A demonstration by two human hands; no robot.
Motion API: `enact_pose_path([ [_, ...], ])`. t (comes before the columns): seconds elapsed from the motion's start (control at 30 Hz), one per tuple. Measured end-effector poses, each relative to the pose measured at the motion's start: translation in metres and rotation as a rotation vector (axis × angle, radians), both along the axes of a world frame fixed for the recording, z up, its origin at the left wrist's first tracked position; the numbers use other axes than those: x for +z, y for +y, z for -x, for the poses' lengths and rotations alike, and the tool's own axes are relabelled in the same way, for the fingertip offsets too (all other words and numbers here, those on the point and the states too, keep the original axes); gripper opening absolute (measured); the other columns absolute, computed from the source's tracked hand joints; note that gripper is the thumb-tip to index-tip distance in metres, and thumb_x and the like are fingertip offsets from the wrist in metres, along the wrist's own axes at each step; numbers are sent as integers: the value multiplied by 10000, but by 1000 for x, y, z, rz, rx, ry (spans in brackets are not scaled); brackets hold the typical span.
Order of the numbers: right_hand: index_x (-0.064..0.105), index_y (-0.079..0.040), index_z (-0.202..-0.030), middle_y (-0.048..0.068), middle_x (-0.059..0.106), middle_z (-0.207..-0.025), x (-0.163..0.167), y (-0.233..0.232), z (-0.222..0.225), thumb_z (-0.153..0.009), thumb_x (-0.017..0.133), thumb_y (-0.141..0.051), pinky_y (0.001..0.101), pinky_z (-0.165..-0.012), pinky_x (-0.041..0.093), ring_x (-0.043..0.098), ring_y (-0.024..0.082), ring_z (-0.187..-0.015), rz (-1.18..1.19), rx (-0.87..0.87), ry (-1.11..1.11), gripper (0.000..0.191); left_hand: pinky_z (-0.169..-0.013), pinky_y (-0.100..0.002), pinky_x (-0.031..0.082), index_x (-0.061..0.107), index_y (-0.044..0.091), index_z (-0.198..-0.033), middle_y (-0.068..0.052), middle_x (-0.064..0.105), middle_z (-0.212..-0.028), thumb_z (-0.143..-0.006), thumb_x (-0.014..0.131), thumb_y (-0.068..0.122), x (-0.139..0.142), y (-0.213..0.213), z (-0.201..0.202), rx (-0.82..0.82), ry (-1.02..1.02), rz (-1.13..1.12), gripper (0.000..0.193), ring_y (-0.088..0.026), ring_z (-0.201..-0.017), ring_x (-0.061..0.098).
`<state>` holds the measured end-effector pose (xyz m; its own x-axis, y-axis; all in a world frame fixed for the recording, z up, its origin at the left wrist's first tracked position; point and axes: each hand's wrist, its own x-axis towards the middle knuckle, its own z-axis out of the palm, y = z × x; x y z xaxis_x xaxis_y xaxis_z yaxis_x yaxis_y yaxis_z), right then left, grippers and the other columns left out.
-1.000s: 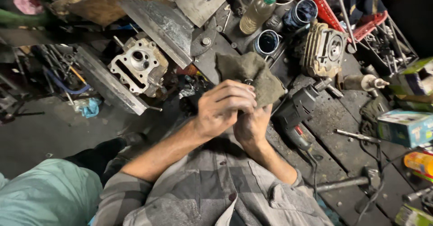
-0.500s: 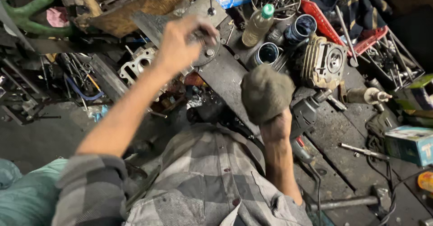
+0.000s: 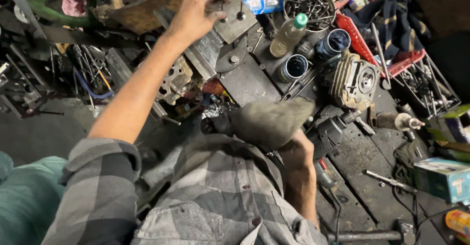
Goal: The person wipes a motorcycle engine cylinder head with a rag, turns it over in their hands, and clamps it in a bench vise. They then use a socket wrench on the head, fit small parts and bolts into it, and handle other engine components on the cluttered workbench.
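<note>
His left hand (image 3: 196, 15) reaches toward eleven o'clock, fingers curled on a small dark part; the right hand (image 3: 293, 149) clutches a grey rag (image 3: 271, 120) whose long axis points toward two o'clock.

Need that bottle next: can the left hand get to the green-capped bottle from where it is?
Probably yes. The left hand rests on a metal plate, and the green-capped bottle stands just beyond it with nothing tall between.

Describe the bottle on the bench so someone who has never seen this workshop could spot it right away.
Start at the round metal bowl full of long dark bolts near the top of the cluttered workbench. Leaning just below its left rim is the slim clear plastic bottle of yellowish liquid, above two open blue-rimmed tins. Its green screw cap sets it apart from everything nearby.
</note>
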<state>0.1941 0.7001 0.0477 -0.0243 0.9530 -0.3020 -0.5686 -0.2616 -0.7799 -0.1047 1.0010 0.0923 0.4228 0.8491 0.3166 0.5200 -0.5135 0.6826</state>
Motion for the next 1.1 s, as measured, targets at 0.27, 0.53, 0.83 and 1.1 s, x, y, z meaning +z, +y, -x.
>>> enact_pose_path([
  [0.27,683,7,-1246,98,701,-1151,-20,16,9,-969,651,-143,333,-941,502,618,189,-1077,-137,769,-617,317,-1061,-427,491,603,67,-1326,-135,650,-1315,-945,755,347,17,-160,-14,-821,-117,356,497,-280,-1247,612],
  [0.53,755,-34,-1010,71,774,-915,-3,62,16,-838,803,-193,343,-772,563,718,170,-850,-376,713,-833,239,-742,-331,498,645,52,-1043,-53,631,-896,-1026,715,210,-45,-222,67,-5,-421,555,174,-125,-844,570],
  [0.83,677,-108,-1199,87,701,-1094,53,92,129,-745,754,-50,476,-870,563,630,261,-990,-50,264,-2,465,-725,-406,558,603,110,-1258,-104,724,-861,-1025,584,359,-73,-268,57,-138,-355,728,342,-229,-791,698],
  [1.1,529,-17,-1406,208,628,-1309,70,143,238,-840,594,56,506,-952,510,593,425,-1101,-992,698,-1647,575,-756,-442,579,634,146,-1271,-129,759,-826,-1020,530,407,-67,-267,76,-119,-253,714,377,-278,-784,757],
])
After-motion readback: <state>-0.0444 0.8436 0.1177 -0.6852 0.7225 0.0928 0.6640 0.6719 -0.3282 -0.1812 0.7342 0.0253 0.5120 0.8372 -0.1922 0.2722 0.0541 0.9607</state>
